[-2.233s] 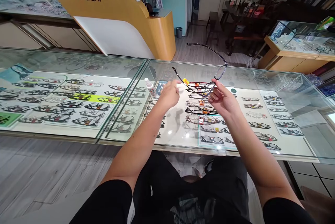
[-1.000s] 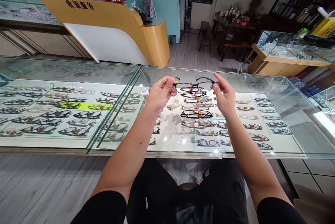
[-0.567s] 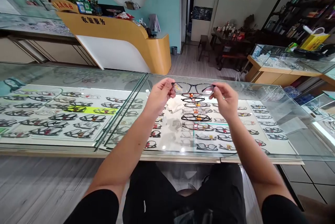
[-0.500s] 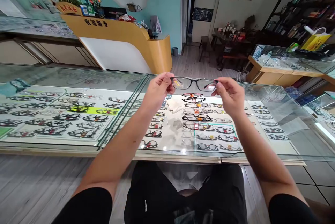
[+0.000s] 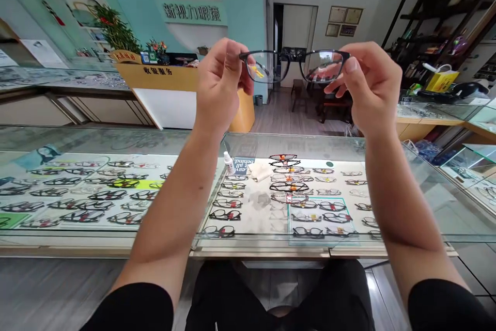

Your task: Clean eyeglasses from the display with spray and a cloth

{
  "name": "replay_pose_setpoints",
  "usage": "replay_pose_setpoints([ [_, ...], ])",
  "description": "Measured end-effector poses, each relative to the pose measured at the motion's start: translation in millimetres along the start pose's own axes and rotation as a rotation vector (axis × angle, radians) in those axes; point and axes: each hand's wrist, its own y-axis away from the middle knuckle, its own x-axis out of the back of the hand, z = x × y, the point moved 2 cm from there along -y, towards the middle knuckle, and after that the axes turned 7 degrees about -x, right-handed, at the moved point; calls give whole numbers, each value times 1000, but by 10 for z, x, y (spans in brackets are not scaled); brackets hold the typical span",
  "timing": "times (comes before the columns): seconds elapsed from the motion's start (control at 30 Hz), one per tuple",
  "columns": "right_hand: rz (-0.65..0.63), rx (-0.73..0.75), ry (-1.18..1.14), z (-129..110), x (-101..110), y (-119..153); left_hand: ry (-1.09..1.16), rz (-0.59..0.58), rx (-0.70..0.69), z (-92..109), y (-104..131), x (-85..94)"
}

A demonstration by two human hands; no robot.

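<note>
A pair of dark-rimmed eyeglasses [image 5: 293, 57] is raised above the counter, lenses upright and facing me. My left hand [image 5: 220, 80] pinches its left end between thumb and fingers. At the other end, the thumb and fingers of my right hand [image 5: 368, 83] grip the frame's right corner. Below lies a glass display counter [image 5: 271, 252] with rows of spectacles. A pale cloth [image 5: 259, 171] and a small white bottle [image 5: 229, 162] are on the counter, between my forearms.
A yellow and white reception desk [image 5: 178, 83] stands beyond the counter at the left. Farther right are a yellow bag [image 5: 440, 81] and more glass cases. Dark stools and shelves are at the back.
Both hands have lifted the eyeglasses higher and closer to my face, so they look larger. The view has tilted up, showing more of the wall, and the white bottle has come into sight.
</note>
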Motion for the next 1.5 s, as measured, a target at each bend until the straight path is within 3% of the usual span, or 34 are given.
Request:
replay_pose_setpoints([
  [0.17, 127, 21, 5, -339, 32, 155, -9, 13, -137, 414, 36, -208],
  [0.33, 166, 170, -46, -612, 120, 21, 12, -31, -256, 684, -168, -282],
  [0.47, 181, 170, -18, -748, 179, -65, -80, -34, -287, 883, -287, -334],
  [0.7, 214, 204, -5, -944, 259, -64, -161, 4, -325, 1222, -273, -450],
  [0.93, 210, 206, -22, -1027, 283, -58, -126, -44, -475, 1250, -310, -474],
  [1.3, 248, 183, -10, -1040, 295, -20, -157, 13, -467, 1278, -281, -562],
  [1.5, 288, 187, 35, -1000, 318, -4, -165, -8, -538, 1259, -294, -598],
])
